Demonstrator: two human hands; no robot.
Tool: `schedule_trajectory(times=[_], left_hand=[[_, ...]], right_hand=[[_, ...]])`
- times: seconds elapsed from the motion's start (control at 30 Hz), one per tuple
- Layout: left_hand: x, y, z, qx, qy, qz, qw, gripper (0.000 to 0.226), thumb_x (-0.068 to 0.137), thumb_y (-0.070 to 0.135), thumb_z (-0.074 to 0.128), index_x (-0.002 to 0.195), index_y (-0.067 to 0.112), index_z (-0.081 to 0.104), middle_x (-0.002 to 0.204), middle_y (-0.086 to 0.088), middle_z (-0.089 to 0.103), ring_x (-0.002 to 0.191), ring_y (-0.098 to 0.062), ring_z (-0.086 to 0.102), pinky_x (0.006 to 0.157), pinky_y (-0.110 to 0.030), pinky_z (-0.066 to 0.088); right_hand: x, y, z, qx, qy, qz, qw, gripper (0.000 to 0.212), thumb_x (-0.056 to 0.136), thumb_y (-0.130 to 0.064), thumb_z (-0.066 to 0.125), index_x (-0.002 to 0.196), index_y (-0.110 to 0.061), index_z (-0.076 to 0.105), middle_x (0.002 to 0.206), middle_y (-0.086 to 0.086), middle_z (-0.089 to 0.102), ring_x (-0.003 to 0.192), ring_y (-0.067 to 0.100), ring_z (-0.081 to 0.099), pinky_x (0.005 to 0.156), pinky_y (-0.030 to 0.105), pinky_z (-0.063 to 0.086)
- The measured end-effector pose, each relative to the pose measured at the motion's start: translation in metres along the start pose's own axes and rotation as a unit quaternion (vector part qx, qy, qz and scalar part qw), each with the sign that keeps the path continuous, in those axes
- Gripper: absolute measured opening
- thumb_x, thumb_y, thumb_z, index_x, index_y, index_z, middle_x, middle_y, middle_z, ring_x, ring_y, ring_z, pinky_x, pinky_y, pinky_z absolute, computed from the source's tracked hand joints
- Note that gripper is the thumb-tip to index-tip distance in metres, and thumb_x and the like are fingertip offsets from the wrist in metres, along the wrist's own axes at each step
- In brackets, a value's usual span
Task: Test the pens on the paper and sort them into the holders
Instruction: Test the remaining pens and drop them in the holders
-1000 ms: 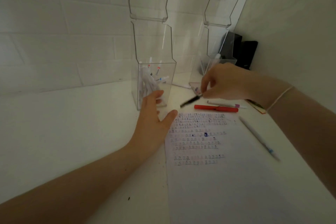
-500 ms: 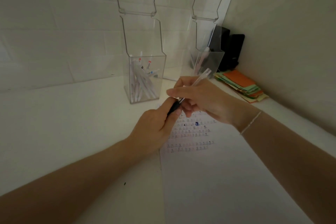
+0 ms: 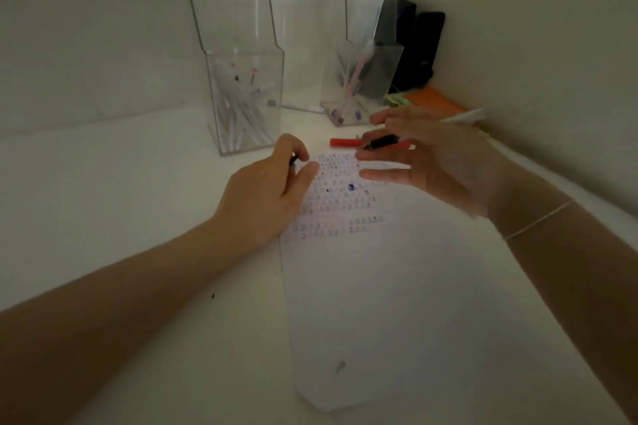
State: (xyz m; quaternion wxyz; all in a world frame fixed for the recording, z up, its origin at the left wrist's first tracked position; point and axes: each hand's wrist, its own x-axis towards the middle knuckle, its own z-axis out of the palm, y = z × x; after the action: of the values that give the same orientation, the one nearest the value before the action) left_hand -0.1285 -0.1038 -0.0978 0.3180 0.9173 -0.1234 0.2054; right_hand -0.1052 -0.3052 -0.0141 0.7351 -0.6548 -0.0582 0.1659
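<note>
My left hand (image 3: 269, 186) rests on the left edge of the paper (image 3: 362, 286) and pinches a small black pen cap (image 3: 293, 161). My right hand (image 3: 435, 162) hovers over the top of the paper and holds a pen (image 3: 381, 141) with a black grip and a clear barrel, tip pointing left. Rows of small test marks cover the paper's upper part. A red pen (image 3: 345, 142) lies on the table beyond the paper. The clear left holder (image 3: 247, 134) contains several pens. The clear right holder (image 3: 390, 55) contains a few.
Black boxy objects (image 3: 423, 48) stand in the back right corner against the wall. A stack of orange and green notes (image 3: 435, 102) lies in front of them. Tall clear back panels rise behind both holders.
My hands were together on the pen half a second ago; now they have pulled apart, the cap in my left hand and the pen in my right. The red pen shows again.
</note>
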Motion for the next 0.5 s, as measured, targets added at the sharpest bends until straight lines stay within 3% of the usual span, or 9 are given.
schedule_trajectory(times=[0.1, 0.17, 0.27, 0.43, 0.5], left_hand=[[-0.002, 0.002, 0.002, 0.029, -0.023, 0.010, 0.999, 0.012, 0.097, 0.032, 0.038, 0.099, 0.021, 0.043, 0.057, 0.007, 0.046, 0.051, -0.008, 0.048, 0.052, -0.026, 0.037], [-0.003, 0.002, 0.004, 0.037, -0.037, 0.021, 0.998, 0.011, 0.097, 0.028, 0.039, 0.099, 0.020, 0.047, 0.057, 0.007, 0.047, 0.052, -0.009, 0.047, 0.053, -0.029, 0.037], [-0.004, 0.001, 0.007, 0.056, -0.061, 0.046, 0.996, 0.014, 0.096, 0.028, 0.041, 0.103, 0.023, 0.052, 0.055, 0.009, 0.045, 0.053, -0.004, 0.045, 0.052, -0.024, 0.033], [-0.006, 0.001, 0.008, 0.066, -0.095, 0.049, 0.992, 0.023, 0.092, 0.046, 0.041, 0.106, 0.035, 0.057, 0.053, 0.008, 0.047, 0.054, -0.001, 0.047, 0.053, -0.019, 0.034], [-0.006, 0.001, 0.009, 0.075, -0.112, 0.049, 0.990, 0.027, 0.089, 0.051, 0.040, 0.103, 0.037, 0.059, 0.052, 0.009, 0.047, 0.053, 0.000, 0.047, 0.052, -0.020, 0.033]], right_hand=[[-0.005, 0.030, -0.004, -0.081, 0.051, -0.036, 0.995, 0.013, 0.084, 0.003, 0.061, 0.093, -0.006, 0.060, 0.092, 0.013, 0.067, 0.084, 0.023, 0.068, 0.077, 0.032, 0.056], [-0.009, 0.043, -0.005, -0.144, 0.091, -0.054, 0.984, 0.010, 0.081, -0.005, 0.068, 0.080, -0.005, 0.058, 0.078, 0.010, 0.064, 0.067, 0.016, 0.062, 0.065, 0.026, 0.053], [-0.010, 0.058, -0.007, -0.119, 0.139, -0.046, 0.982, 0.029, 0.090, -0.014, 0.062, 0.064, -0.007, 0.052, 0.065, 0.011, 0.061, 0.049, 0.018, 0.055, 0.049, 0.028, 0.048], [-0.010, 0.080, -0.004, -0.197, 0.209, -0.076, 0.955, 0.029, 0.088, -0.010, 0.062, 0.063, -0.006, 0.049, 0.052, 0.007, 0.060, 0.038, 0.013, 0.056, 0.041, 0.022, 0.047], [-0.008, 0.082, -0.006, -0.224, 0.247, -0.092, 0.938, 0.029, 0.086, -0.009, 0.062, 0.061, 0.000, 0.049, 0.053, 0.019, 0.057, 0.030, 0.009, 0.047, 0.035, 0.017, 0.038]])
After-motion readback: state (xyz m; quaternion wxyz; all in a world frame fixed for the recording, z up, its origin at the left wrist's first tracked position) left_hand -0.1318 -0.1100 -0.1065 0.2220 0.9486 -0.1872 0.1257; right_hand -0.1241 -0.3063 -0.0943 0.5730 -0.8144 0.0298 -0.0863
